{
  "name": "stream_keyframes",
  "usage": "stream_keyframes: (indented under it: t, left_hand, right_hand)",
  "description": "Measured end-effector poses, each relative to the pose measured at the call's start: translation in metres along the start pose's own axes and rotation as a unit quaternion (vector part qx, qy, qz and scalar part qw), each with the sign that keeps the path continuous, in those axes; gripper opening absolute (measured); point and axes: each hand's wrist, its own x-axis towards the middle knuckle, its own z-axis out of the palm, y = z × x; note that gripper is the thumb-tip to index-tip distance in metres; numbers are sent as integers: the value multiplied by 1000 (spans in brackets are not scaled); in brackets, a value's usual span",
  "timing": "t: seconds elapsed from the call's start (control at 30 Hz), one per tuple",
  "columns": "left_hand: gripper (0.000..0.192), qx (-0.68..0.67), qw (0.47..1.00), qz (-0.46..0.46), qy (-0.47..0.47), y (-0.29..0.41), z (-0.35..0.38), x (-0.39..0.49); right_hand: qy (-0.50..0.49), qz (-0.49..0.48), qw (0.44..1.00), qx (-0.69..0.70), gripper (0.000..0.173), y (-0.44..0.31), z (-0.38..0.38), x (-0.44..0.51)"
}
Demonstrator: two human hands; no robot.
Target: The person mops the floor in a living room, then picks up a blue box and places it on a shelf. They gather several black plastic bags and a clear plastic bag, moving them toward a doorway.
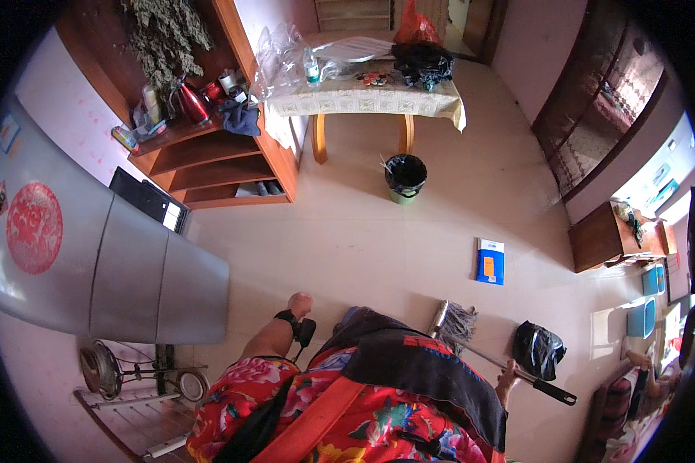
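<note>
My right hand is closed around the metal pole of a mop, near its black grip end. The mop's grey string head rests on the floor to the right of my dark apron. On the left, my left hand is held out over the floor, with a black strap and a small black device at the wrist; its fingers look curled, and whether it holds anything is not visible. A black plastic bag lies just beyond the pole. A blue and white flat package lies on the floor ahead.
A bin with a black liner stands before a cloth-covered table. A wooden shelf unit and a grey refrigerator stand left, a metal-wheeled frame below. Right are a wooden cabinet, blue containers and another person's arm.
</note>
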Motion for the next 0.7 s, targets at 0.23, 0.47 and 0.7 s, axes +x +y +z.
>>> stream_keyframes:
  t: [0.23, 0.47, 0.7]
  left_hand:
    - [9, -41, 989, 42, 136, 39, -16, -3]
    - [16, -204, 963, -145, 97, 104, -10, -9]
    - [19, -38, 992, -104, 64, 127, 9, 10]
  right_hand:
    - [182, -191, 963, 52, 28, -59, -48, 8]
    - [283, -182, 932, 132, 34, -182, -96, -75]
    - [318, -187, 928, 56, 45, -222, -109, -105]
